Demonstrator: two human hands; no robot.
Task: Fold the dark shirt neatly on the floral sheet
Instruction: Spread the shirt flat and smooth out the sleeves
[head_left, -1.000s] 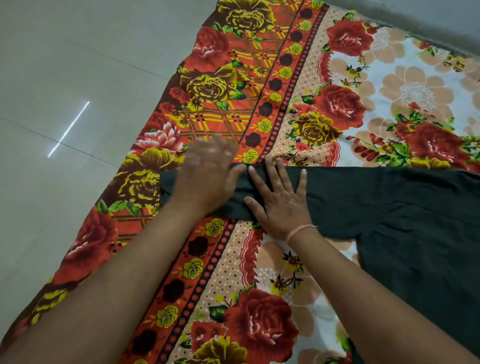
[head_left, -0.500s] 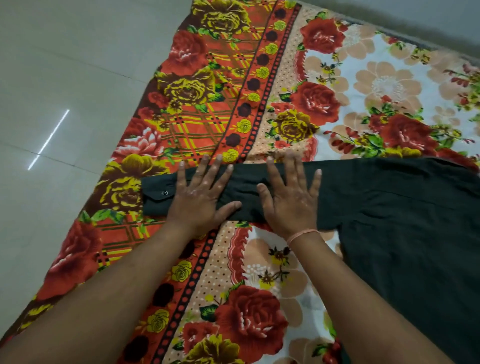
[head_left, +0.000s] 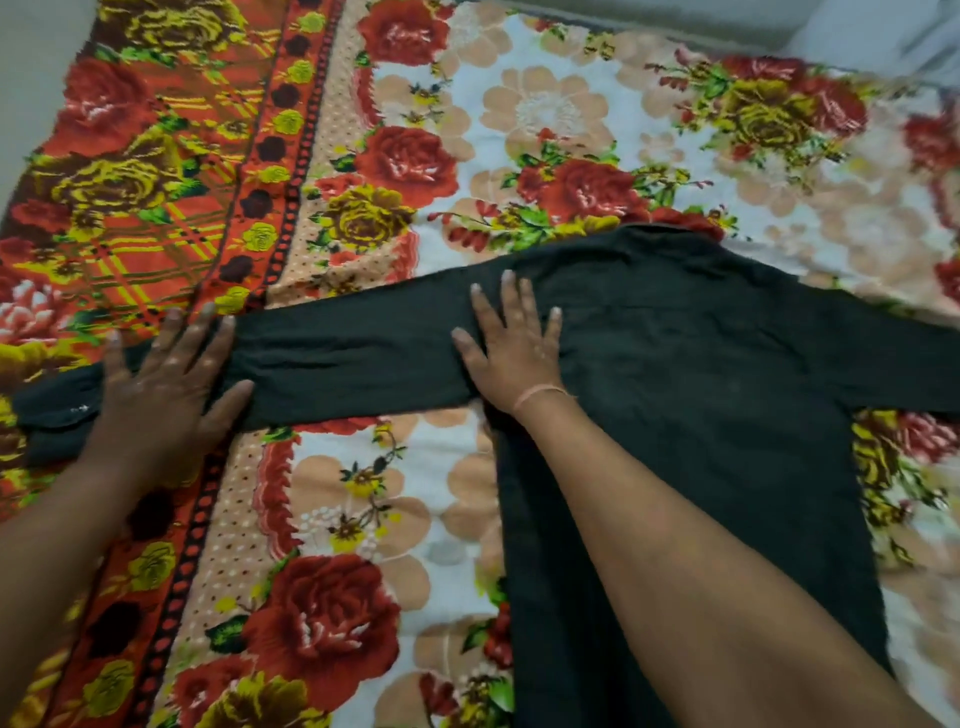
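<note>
The dark shirt (head_left: 701, 374) lies spread flat on the floral sheet (head_left: 545, 114), collar away from me, body running toward the lower edge. Its left sleeve (head_left: 343, 358) stretches straight out to the left, and the buttoned cuff reaches the frame's left edge. My left hand (head_left: 161, 395) lies flat with fingers spread on the sleeve near the cuff. My right hand (head_left: 511, 348) presses flat where the sleeve meets the shoulder; a pink thread circles that wrist. The shirt's right sleeve runs off to the right. My forearm hides part of the shirt's body.
The sheet's orange patterned border (head_left: 156, 208) runs down the left side. Pale tiled floor (head_left: 31, 62) shows at the top left, and a grey surface (head_left: 727, 21) lies beyond the sheet's far edge.
My hands have slid apart along the sleeve: the left toward the cuff, the right toward the shoulder. The view has shifted right, so more of the shirt's body shows.
</note>
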